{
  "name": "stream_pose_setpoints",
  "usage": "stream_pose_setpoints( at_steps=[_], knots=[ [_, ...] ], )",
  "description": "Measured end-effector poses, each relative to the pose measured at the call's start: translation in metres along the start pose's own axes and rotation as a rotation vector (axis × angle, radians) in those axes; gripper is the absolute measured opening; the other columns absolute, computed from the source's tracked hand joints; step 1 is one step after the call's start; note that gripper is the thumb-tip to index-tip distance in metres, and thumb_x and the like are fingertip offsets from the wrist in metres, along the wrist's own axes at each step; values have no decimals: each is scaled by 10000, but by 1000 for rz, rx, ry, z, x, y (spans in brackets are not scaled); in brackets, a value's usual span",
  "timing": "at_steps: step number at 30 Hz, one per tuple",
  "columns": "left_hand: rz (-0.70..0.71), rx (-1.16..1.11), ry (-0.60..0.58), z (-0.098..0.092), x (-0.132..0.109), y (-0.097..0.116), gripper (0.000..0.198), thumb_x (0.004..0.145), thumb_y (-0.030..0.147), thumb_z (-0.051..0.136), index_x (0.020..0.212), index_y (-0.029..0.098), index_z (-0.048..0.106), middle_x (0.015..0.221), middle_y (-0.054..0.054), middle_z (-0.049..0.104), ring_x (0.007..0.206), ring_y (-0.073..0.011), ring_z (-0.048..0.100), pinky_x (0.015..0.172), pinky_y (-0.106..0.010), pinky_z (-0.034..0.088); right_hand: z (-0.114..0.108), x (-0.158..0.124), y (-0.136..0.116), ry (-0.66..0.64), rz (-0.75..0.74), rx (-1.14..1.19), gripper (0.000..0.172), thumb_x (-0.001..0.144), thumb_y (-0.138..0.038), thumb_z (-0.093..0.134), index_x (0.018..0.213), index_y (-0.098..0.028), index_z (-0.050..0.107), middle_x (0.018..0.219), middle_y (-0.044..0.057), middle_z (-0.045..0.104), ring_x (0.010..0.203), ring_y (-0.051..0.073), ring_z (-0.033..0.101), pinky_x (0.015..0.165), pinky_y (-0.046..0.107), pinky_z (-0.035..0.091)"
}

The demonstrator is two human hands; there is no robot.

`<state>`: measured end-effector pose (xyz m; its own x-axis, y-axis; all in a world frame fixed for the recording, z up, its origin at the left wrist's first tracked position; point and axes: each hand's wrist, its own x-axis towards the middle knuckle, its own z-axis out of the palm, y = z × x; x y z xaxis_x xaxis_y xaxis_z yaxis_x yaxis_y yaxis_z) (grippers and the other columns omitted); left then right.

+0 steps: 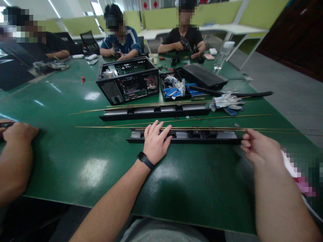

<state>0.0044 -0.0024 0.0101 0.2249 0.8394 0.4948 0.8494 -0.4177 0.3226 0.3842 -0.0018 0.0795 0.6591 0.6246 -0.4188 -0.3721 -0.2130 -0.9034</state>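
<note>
My left hand [155, 141], a dark band on its wrist, lies flat with fingers spread on the left part of a long black and silver rail [191, 135] on the green table [75, 161]. Thin brass rods [202, 128] run along the rail under my fingertips. My right hand [257, 148] is at the rail's right end, fingers curled and pinched where the rods pass; what it grips is hard to make out. A second rail [156, 112] with more rods lies just beyond.
An open black computer case [127, 80], a black tray of parts [175, 88], a flat black panel [203, 75] and white gloves [227, 102] lie beyond. A neighbour's arm [15, 154] rests at my left. Other people work at the far side. A plastic bottle [223, 55] stands far right.
</note>
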Motion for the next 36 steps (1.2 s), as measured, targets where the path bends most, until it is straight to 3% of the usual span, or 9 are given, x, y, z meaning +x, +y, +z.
stream_pose_setpoints(
  at_steps=[5,12,23,36],
  knots=[
    [13,-2,9,0,0,0,470,1232,271,812,1689,347,889,1800,-160,825,1819,-429,679,1546,-695,480,-2,5,-3,134,-9,24,334,1212,-60,679,923,-226,659,704,-82,551,393,56,395,336,173,253],
    [5,-3,22,1,-1,1,465,1232,277,803,1682,347,893,1802,-157,825,1815,-426,680,1543,-687,477,-4,7,1,61,9,1,272,1190,-84,685,949,-209,698,722,-66,578,401,57,374,336,178,238],
    [0,-11,20,-1,0,1,454,1236,305,786,1674,354,894,1788,-152,834,1810,-426,679,1551,-701,462,-15,21,0,143,-36,50,284,1049,-48,842,888,-217,680,750,-61,577,432,55,421,371,136,324],
    [7,-8,13,-1,0,1,465,1234,283,789,1683,349,891,1791,-157,831,1807,-421,685,1544,-694,470,-4,4,-7,199,-43,43,352,1151,5,713,886,-222,664,722,-74,554,428,57,394,353,167,267]
  ],
)
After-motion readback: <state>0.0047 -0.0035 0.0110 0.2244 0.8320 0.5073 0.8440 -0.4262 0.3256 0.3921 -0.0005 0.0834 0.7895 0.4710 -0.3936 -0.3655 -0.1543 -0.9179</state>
